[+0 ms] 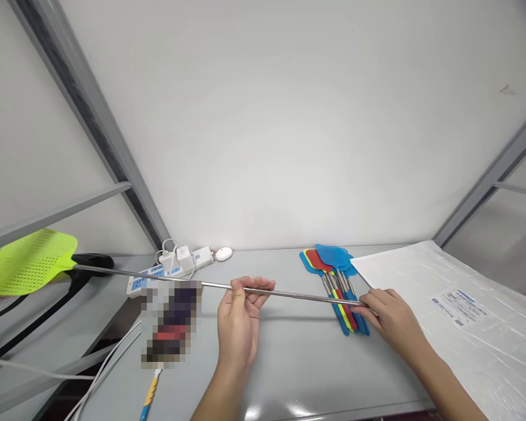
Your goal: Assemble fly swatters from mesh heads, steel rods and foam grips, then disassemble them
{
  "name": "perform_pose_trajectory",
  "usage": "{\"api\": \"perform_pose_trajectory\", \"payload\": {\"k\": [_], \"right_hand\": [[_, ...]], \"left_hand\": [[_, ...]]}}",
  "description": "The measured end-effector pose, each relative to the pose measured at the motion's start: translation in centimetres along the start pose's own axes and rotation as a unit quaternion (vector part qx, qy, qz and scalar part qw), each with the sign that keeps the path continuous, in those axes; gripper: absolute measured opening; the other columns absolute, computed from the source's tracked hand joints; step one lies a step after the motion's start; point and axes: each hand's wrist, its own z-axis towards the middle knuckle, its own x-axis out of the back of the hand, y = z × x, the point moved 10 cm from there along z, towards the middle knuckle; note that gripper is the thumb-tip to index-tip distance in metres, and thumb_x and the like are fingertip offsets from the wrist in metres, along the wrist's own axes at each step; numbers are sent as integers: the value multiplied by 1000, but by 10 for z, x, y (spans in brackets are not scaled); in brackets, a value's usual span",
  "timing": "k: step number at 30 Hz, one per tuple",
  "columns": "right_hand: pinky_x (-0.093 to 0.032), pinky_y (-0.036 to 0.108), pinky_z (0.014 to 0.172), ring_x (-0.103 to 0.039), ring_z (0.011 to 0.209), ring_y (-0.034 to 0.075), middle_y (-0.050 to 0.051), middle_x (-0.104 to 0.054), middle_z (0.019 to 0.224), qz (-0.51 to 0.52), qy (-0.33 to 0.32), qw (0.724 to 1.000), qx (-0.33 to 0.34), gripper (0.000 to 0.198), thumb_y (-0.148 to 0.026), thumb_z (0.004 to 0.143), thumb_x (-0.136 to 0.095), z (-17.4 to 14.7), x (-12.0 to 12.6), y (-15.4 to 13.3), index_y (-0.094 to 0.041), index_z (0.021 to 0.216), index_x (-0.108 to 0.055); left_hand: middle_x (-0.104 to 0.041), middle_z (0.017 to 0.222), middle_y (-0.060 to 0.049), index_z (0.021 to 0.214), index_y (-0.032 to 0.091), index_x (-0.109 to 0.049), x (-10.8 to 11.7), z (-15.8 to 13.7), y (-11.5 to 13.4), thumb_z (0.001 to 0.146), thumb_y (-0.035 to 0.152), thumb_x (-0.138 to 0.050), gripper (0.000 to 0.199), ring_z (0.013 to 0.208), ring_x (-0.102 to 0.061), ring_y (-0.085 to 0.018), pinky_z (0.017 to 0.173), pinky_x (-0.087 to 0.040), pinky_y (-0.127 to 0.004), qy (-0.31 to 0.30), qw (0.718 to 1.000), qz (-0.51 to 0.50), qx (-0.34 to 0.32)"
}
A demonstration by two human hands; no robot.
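Currently holding a yellow-green fly swatter (33, 262) over the tabletop (298, 356), almost level. Pinching the right end of its metal shaft (300, 296) in the narrow grip of the right hand (388, 318). Supporting the shaft farther left, under the thumb, in a looser grip of the left hand (240, 321). Well to the left of both hands: the perforated head (44, 257). Just left of the right hand: a bunch of colourful fly swatters (339, 286).

No text is legible: the white label (462, 310) on the plastic-wrapped package (502, 354) carries a blue heading (467, 296) and rows of small print, with blue marking (442, 305) beside it, all too small to read.
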Motion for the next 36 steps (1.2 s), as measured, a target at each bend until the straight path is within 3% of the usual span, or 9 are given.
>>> {"api": "perform_pose_trajectory", "payload": {"k": [7,11,15,19,23,27,30,34,36], "right_hand": [[-43,28,62,-59,65,16,1,-62,74,108,-31,989,-93,19,-33,97,-49,-26,-17,11,-22,97,-64],[-43,26,57,-58,61,15,1,-59,71,149,-34,983,-100,19,-32,97,-49,-17,-22,-2,-22,97,-65],[-44,26,57,-59,62,15,2,-60,74,166,4,983,-80,16,-28,95,-53,-4,-21,-8,-20,101,-65],[-42,27,56,-56,62,15,2,-58,72,205,-11,976,-68,17,-26,95,-53,7,-30,-5,-21,105,-66],[-43,29,59,-56,65,17,3,-59,73,243,-32,966,-87,19,-31,96,-52,20,-36,7,-21,100,-69],[-45,29,61,-59,70,18,3,-63,76,336,-70,924,-171,15,-35,91,-60,24,-47,31,-25,92,-72],[-45,27,55,-57,63,15,0,-64,72,450,43,839,-303,14,-34,77,-76,17,-46,56,-24,83,-69],[-29,21,39,-23,38,8,-10,-31,46,689,194,563,-414,18,-37,85,-67,15,-68,49,-25,79,-55],[-27,21,39,-20,40,8,-10,-27,46,743,207,461,-439,22,-43,90,-58,24,-81,31,-24,81,-54]], "left_hand": [[-73,79,-7,85,16,-62,16,25,8,87,52,-60,36,73,-72,-23,85,-53,-47,27,998,6,-53],[-74,89,-11,92,16,-66,3,18,-31,89,52,-57,37,82,-71,-23,85,-52,-40,-26,995,91,7],[-72,88,-11,83,16,-70,-21,4,-71,91,52,-53,41,83,-67,-22,77,-50,-33,-128,964,224,63],[-48,56,1,55,19,-53,-15,14,-60,88,50,-59,45,55,-46,-13,56,-37,-25,-98,959,265,31],[-26,56,6,56,21,-35,-1,25,-52,91,52,-52,50,50,-27,-10,48,-24,-24,-60,968,241,32],[-24,58,6,57,21,-31,-6,29,-53,91,50,-54,50,50,-24,-8,47,-20,-25,-66,972,221,37],[-28,57,6,60,21,-37,-20,31,-55,91,51,-54,46,50,-30,-9,48,-23,-24,-91,972,211,43],[-28,57,7,64,22,-34,-43,31,-66,92,52,-52,44,51,-30,-9,50,-26,-24,-132,970,196,53],[-29,58,7,65,22,-33,-54,27,-73,92,52,-52,44,52,-29,-9,50,-25,-24,-156,967,193,62]]}}
